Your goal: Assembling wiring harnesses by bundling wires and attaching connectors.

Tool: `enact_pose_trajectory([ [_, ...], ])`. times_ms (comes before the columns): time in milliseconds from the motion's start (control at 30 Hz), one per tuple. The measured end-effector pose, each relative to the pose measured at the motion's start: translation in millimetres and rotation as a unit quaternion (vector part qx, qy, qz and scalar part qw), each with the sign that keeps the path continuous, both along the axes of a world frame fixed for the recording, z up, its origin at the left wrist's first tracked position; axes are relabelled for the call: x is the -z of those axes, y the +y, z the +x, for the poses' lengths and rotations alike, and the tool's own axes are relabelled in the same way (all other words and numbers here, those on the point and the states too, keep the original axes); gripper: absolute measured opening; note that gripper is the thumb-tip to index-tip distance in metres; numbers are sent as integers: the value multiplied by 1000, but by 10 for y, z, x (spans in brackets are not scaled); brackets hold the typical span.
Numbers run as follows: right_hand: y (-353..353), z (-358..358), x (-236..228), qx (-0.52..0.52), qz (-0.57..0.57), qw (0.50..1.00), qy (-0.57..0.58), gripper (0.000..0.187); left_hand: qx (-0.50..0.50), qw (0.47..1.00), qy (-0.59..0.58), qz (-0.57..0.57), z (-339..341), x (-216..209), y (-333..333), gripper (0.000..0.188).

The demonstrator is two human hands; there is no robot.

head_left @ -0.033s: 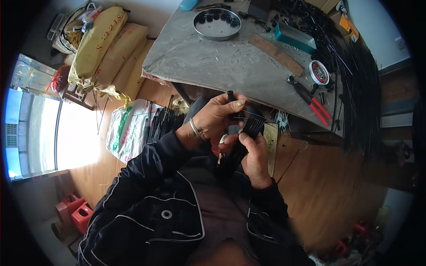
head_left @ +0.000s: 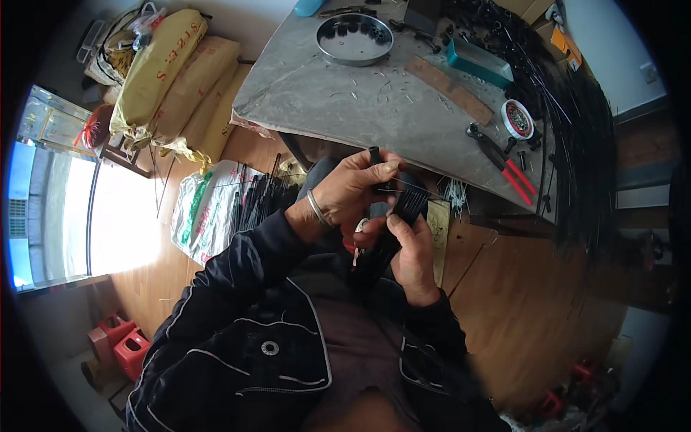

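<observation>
My left hand (head_left: 351, 186), with a pale bangle at its wrist, is closed on a black tube-shaped piece (head_left: 374, 154) whose upper end sticks out above the fingers. A thin dark wire runs from beside these fingers to the right, across the top of a bundle of thin black rods (head_left: 412, 204). Around that bundle my right hand (head_left: 412, 252) is closed, thumb on the near side. The two hands almost meet over my lap, just below the table edge. The bundle's lower part is lost against dark clothing.
On the grey table (head_left: 288, 93) are a round metal dish (head_left: 354, 43), a rusty flat bar (head_left: 450, 90), a teal tray (head_left: 479, 66), a small white bowl (head_left: 517, 119) and red-handled pliers (head_left: 504, 162). Black rods crowd its right side. Yellow sacks (head_left: 158, 79) stand left.
</observation>
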State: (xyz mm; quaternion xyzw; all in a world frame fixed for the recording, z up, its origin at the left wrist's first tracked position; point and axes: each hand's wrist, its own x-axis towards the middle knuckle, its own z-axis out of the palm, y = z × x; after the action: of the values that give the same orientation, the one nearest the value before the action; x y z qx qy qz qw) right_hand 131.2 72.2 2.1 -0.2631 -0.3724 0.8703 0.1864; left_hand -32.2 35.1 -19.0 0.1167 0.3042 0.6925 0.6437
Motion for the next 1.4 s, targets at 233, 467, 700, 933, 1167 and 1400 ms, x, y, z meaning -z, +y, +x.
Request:
enact_pose_trajectory([
  [233,-119,-83,-64,-18,50,999,-11,30,2,999,-19,47,-67,4,-105,20],
  [467,-105,-98,-22,-35,97,995,-6,35,-33,999,11,20,-90,-107,-116,20],
  [700,-96,-73,-16,-28,73,997,-13,34,-50,998,30,15,-50,-187,-115,15],
  [933,-83,-52,-9,-24,68,997,-7,35,-39,999,4,33,-26,-205,-54,14],
  [1167,-85,-52,9,-20,85,996,-8,31,-30,999,34,0,-30,-233,-59,10],
  [1400,-105,-56,-1,-20,87,996,-4,30,-73,996,39,17,9,-200,-40,11],
])
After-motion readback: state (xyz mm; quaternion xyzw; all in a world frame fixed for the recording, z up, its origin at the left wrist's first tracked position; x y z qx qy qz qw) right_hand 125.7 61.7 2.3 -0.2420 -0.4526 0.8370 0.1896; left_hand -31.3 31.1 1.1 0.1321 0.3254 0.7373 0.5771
